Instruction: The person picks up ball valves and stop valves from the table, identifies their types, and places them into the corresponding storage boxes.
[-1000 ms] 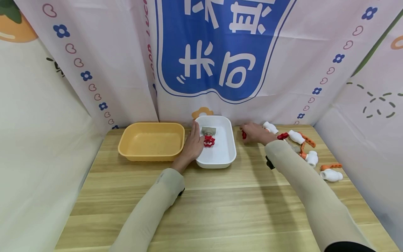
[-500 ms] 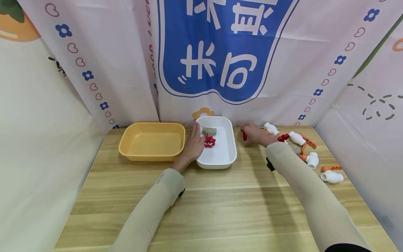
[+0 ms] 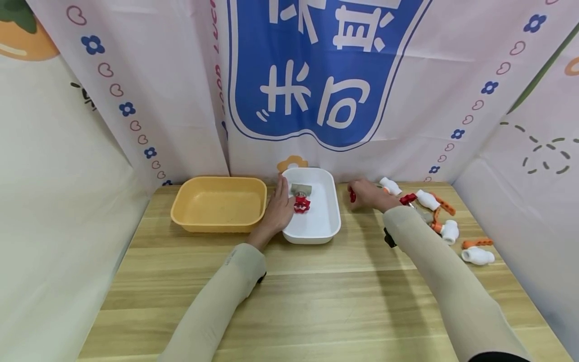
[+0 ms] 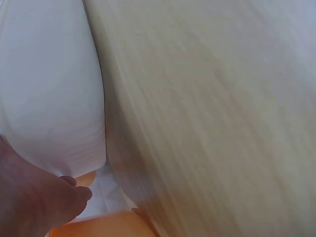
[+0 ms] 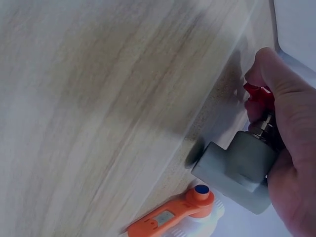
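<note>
My left hand (image 3: 277, 213) lies along the left side of a white tray (image 3: 312, 239), its fingers stretched out against the rim. Fingertips and the tray's outer wall (image 4: 54, 98) meet in the left wrist view. Inside the tray lies a grey valve (image 3: 301, 190) with a red handwheel (image 3: 301, 204). To the tray's right, my right hand (image 3: 368, 195) grips another grey valve (image 5: 242, 168) by its red handwheel (image 5: 260, 98), thumb and fingers curled round it. That valve's grey body is close over the tabletop, mostly hidden by the hand in the head view.
A yellow tray (image 3: 219, 229) stands left of the white one. On the right lie several white valves (image 3: 478, 255) with orange levers (image 3: 477, 243), and a valve with a red handwheel (image 3: 408, 199) partly behind the right sleeve. A printed cloth (image 3: 190, 100) hangs behind the table.
</note>
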Available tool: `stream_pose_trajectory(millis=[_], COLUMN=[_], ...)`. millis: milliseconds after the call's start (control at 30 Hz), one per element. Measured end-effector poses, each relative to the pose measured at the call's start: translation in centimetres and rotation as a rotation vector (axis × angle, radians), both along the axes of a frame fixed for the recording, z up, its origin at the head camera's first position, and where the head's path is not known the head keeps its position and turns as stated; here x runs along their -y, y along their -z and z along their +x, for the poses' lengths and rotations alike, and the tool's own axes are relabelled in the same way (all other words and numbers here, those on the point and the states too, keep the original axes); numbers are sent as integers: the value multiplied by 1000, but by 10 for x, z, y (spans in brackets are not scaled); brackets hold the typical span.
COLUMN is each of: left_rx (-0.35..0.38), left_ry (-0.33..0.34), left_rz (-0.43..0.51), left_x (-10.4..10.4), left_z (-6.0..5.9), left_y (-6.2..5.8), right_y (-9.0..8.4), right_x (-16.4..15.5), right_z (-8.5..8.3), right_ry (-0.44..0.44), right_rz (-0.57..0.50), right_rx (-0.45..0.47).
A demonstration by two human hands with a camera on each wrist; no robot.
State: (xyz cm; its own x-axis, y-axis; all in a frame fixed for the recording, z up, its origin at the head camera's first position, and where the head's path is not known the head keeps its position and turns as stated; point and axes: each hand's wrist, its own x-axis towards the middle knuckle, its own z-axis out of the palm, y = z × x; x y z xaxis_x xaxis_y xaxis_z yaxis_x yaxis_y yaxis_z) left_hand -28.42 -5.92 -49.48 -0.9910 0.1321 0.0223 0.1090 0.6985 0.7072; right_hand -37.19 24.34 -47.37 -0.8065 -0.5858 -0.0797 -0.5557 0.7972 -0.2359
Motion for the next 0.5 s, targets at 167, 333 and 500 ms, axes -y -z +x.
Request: stream_pose_trajectory(millis=[167, 333, 500], left_rx=[3, 9, 11], left_ry=[2, 5, 3], left_rz=[-1, -8, -4], left_x=[0, 0, 0], left_z=[0, -1, 0], left_y=[-1, -1, -1], right_y=[0, -3, -3], right_x=[-3, -4, -4], right_z=[0, 0, 0], right_ry=[26, 83, 90], right_rz=[-1, -6, -5], right_rx=[1, 49, 73])
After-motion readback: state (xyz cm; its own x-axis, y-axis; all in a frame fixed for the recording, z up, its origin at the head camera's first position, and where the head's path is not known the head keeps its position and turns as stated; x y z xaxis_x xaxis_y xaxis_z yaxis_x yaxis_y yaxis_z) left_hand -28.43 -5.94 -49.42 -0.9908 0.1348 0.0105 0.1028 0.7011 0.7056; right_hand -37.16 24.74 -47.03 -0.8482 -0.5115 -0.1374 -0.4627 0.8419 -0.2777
